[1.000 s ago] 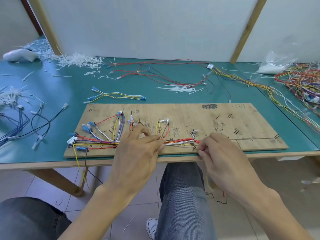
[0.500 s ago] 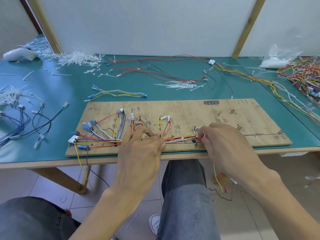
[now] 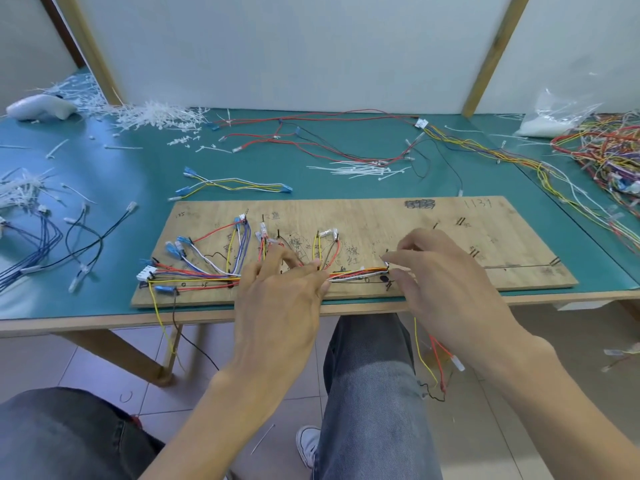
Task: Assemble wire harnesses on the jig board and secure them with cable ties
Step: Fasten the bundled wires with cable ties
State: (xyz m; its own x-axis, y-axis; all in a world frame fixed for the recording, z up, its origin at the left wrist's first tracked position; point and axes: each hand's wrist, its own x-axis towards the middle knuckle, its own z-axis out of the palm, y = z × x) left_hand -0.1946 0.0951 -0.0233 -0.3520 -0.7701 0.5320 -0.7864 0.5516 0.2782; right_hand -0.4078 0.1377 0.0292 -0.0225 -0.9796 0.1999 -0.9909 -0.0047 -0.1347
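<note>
1. Both hands sat by the near edge of the jig board (image 3: 415, 216), which lay close to the front edge of the table (image 3: 145, 174); the board's right half was bare wood with room to move
2. Spread almost flat, the left hand (image 3: 280, 299) pressed its fingers down on the wire bundle (image 3: 356, 273)
3. Curled up, the right hand (image 3: 446, 289) pinched the bundle's right end between thumb and finger
4. That bundle ran long-ways from left to right along the board's near edge, and some wire ends hung off the table under the right hand
</note>
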